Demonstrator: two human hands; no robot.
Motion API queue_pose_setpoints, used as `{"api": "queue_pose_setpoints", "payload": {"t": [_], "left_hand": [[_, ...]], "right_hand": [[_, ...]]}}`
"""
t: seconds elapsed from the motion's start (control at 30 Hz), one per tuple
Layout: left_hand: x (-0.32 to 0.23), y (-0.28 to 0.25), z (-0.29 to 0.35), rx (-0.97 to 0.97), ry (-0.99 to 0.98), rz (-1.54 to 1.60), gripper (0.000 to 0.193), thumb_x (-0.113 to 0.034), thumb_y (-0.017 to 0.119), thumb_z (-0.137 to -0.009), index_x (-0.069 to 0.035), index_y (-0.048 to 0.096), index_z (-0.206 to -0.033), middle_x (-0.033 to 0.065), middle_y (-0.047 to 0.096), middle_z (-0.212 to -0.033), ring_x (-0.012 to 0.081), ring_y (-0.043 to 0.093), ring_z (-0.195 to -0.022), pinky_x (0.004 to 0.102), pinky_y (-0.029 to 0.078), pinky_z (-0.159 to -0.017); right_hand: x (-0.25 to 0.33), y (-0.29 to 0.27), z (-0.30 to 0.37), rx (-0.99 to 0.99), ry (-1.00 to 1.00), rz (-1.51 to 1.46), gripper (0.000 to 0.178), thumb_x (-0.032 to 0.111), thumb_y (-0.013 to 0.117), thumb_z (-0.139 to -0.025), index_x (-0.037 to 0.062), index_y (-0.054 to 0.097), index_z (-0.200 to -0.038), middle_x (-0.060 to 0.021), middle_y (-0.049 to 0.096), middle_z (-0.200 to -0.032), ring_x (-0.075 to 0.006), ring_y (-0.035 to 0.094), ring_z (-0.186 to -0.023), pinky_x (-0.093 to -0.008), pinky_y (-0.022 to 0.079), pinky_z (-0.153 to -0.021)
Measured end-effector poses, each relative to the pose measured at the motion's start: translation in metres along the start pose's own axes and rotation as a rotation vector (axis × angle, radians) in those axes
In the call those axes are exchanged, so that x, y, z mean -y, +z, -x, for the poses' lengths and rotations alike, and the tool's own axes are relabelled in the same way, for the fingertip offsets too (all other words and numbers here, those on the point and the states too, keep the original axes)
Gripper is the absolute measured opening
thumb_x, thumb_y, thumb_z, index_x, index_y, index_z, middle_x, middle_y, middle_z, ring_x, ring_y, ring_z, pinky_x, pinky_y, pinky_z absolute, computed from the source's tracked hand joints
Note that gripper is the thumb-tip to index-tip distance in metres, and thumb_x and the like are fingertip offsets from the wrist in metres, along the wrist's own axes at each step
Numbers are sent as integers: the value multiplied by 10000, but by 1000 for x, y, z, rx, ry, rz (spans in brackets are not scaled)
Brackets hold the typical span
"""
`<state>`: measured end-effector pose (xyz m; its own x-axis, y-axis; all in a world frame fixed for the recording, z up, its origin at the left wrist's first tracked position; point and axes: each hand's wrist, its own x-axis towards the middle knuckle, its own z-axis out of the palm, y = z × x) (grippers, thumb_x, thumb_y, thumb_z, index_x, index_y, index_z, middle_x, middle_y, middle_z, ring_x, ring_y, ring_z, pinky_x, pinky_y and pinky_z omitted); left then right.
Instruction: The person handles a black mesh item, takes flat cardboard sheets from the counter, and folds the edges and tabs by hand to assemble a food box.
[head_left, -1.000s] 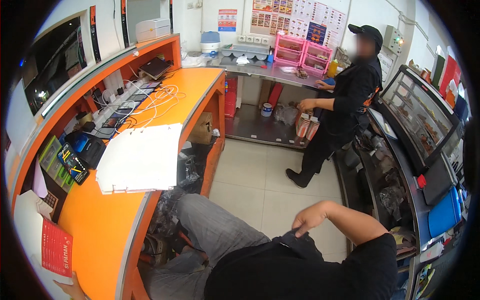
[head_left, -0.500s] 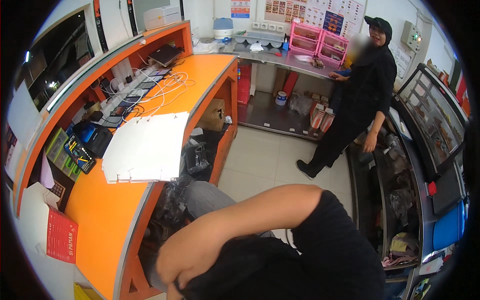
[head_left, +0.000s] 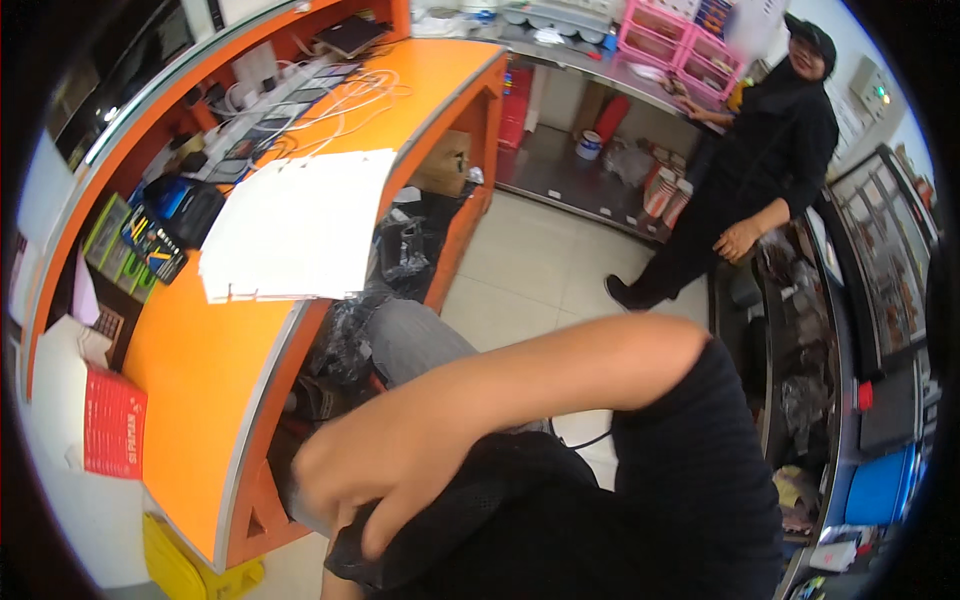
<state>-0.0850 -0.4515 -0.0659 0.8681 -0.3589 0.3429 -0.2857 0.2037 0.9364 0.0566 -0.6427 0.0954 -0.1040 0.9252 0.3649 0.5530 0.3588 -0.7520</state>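
My right arm reaches across my body, and my right hand [head_left: 365, 470] is closed at the black cloth [head_left: 450, 520] in front of me. The thumb lies against the cloth, which looks like clothing on my left side; the fingertips are curled under and hidden. A small strip of skin shows beneath at the lower edge, perhaps my left forearm, but my left hand is out of view. Nearest beyond my right hand is an orange counter [head_left: 210, 400], with a stack of white sheets [head_left: 300, 230] lying on it, apart from my hand.
White cables [head_left: 365, 100] and several phones lie farther along the counter. A red-and-white box [head_left: 112, 425] stands at its near left. A co-worker in black [head_left: 770, 165] stands by the steel back bench [head_left: 550, 185]. A glass display case [head_left: 885, 250] is at the right.
The view has tilted down and shifted, bringing a yellow object into sight at lower left. My right hand stays at the black cloth. The co-worker remains beside the bench.
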Motion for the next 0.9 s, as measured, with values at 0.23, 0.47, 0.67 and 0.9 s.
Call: {"api": "queue_pose_setpoints", "payload": {"t": [0.23, 0.47, 0.67, 0.9], "left_hand": [[12, 8, 4, -92, 90, 318, 275, -199, 580, -1057, 46, 564, -1181, 313, 583, -1308, 437, 594, -1267, 584, 460, -1126], [-16, 4, 15, -354, 1, 307, 198, -203, 590, -1050, -51, 591, -1178, 257, 592, -1237, 414, 623, -1195, 573, 533, -1054], [-85, -7, 58, -414, 196, 200, 194, -206, 608, -1041, -89, 609, -1196, 214, 586, -1231, 394, 622, -1193, 554, 542, -1042], [-140, 8, 83, -476, 287, 134, 202, -210, 629, -1031, -133, 631, -1218, 163, 578, -1224, 371, 621, -1191, 532, 552, -1028]], "right_hand": [[-31, 88, 213, -20, 935, -662, 613, 186, 711, -934, 29, 484, -1481, -172, 518, -1472, -300, 522, -1340, -420, 451, -1098], [-21, 102, 158, -214, 461, -358, 645, 203, 733, -932, -9, 462, -1477, -202, 516, -1482, -352, 420, -1435, -442, 376, -1150], [-30, 93, 63, -166, 291, -552, 413, 161, 607, -997, -35, 518, -1350, -265, 615, -1298, -417, 573, -1251, -453, 456, -1043], [-24, 72, -11, 189, 208, -400, 221, 161, 509, -1004, -27, 540, -1118, -232, 649, -1036, -440, 648, -999, -510, 488, -815]]}}
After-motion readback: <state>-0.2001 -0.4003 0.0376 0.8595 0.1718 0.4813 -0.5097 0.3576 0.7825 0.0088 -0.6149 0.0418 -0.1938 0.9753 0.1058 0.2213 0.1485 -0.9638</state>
